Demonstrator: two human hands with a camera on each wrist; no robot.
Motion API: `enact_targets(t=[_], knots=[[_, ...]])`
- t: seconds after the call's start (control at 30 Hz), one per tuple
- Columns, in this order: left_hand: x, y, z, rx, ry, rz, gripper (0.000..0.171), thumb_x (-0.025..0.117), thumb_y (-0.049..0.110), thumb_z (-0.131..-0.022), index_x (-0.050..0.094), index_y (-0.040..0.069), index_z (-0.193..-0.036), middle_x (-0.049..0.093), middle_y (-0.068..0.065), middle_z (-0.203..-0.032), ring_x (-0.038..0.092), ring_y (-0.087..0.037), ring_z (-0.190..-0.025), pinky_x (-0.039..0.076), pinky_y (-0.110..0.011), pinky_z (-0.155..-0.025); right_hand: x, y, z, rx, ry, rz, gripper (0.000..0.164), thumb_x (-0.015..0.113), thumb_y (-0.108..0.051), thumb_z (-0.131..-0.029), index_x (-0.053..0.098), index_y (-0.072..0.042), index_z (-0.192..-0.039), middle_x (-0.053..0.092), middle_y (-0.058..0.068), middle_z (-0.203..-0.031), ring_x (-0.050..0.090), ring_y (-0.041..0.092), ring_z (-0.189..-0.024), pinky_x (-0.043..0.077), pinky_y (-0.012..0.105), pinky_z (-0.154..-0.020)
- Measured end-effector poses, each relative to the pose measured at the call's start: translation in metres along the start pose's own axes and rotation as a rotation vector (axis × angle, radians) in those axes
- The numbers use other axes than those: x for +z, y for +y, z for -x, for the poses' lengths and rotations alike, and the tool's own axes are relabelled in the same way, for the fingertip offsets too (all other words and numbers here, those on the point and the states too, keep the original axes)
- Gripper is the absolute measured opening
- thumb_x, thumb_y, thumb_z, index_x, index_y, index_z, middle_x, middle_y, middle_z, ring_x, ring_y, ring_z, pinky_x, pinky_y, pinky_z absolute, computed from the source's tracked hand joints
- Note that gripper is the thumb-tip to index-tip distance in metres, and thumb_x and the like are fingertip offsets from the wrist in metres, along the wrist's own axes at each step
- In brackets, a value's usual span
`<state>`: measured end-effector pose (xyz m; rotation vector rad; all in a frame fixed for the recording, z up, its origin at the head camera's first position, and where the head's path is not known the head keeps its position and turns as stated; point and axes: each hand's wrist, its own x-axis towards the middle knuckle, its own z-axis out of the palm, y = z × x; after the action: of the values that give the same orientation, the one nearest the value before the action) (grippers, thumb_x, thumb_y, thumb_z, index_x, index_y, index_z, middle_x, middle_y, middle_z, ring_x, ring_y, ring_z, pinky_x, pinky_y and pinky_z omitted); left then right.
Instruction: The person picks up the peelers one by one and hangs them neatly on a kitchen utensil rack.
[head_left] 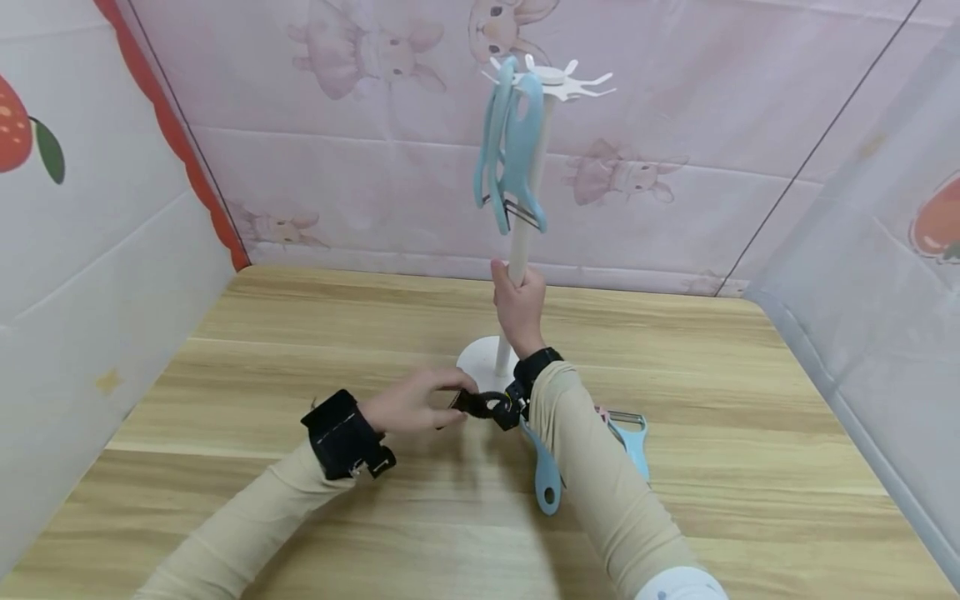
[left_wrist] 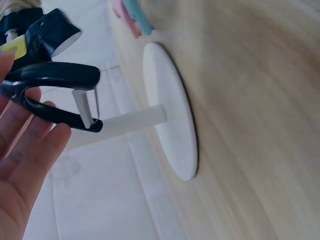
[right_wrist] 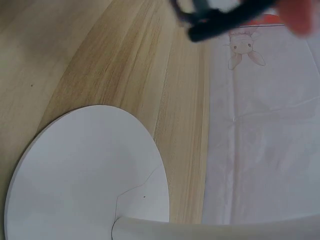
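My right hand (head_left: 521,308) grips the white pole (head_left: 519,257) of an upright stand below its middle. Light blue peelers (head_left: 523,137) hang from one side of the hooked top (head_left: 562,82). At the foot is a round white base (head_left: 476,358). My left hand (head_left: 416,402) holds a black peeler (left_wrist: 60,75) between thumb and fingers, low beside the pole and close to the right wrist. Its metal blade (left_wrist: 84,107) points toward the pole in the left wrist view. In the right wrist view the black peeler is blurred at the top.
A blue peeler (head_left: 547,479) lies on the wooden table (head_left: 337,517) beside my right forearm, which partly covers it. Another blue peeler (head_left: 635,442) lies beyond that forearm. Pink and teal handles (left_wrist: 131,17) show in the left wrist view. Printed fabric walls (head_left: 420,192) surround the table.
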<state>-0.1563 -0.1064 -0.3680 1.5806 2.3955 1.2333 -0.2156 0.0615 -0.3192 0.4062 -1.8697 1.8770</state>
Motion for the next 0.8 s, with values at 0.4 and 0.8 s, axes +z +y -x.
enact_targets(t=[0.4, 0.8], knots=[[-0.001, 0.007, -0.01, -0.01, 0.27, 0.058, 0.028, 0.064, -0.006, -0.08, 0.055, -0.01, -0.106, 0.06, -0.02, -0.105, 0.058, -0.029, -0.099, 0.047, -0.029, -0.084, 0.001, 0.0, 0.0, 0.028, 0.016, -0.004, 0.043, 0.05, -0.009, -0.091, 0.037, -0.014, -0.05, 0.035, -0.009, -0.043, 0.032, 0.005, -0.038, 0.025, 0.02, -0.038], [-0.034, 0.025, -0.024, 0.124, 0.646, 0.11, 0.035, 0.051, -0.023, -0.078, 0.049, -0.019, -0.113, 0.055, -0.031, -0.108, 0.059, -0.022, -0.099, 0.048, -0.035, -0.083, 0.0, 0.001, 0.0, 0.014, 0.0, 0.012, 0.044, 0.049, -0.009, -0.092, 0.036, -0.014, -0.051, 0.035, -0.008, -0.044, 0.032, 0.003, -0.039, 0.026, 0.019, -0.04]])
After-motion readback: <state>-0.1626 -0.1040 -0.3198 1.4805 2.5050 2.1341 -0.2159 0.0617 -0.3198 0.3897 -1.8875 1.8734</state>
